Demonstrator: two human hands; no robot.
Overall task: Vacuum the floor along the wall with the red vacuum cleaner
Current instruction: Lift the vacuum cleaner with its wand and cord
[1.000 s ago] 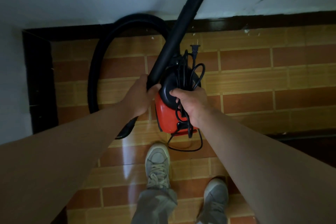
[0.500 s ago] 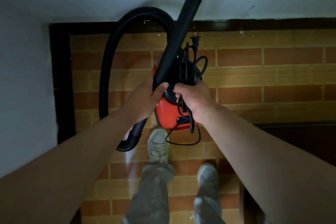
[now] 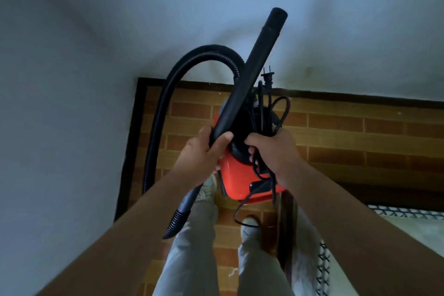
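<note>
left hand (image 3: 204, 149) wrapped round tube (image 3: 252, 74) | right hand (image 3: 276, 151) grips red vacuum (image 3: 242, 180) plus bundled cord (image 3: 264, 113) | I've raised it nearer the far wall (image 3: 216, 7) | plug (image 3: 268, 77) loose, cleaning not started

Floor (image 3: 336, 132): glossy tiles in a brick pattern, alternating reddish-brown and tan courses with pale joints. A dark border strip (image 3: 360, 100) runs along the base of the wall (image 3: 360, 31) and turns the corner down the left side. Two pale lace-up shoes stand on the tiles: the left shoe (image 3: 207, 190) ahead, the right shoe (image 3: 249, 224) behind it. A dark narrow strip (image 3: 286, 223) lies just beside the right shoe. Beyond it, at lower right, a pale covering (image 3: 408, 230) has a black-and-white patterned edge.
</note>
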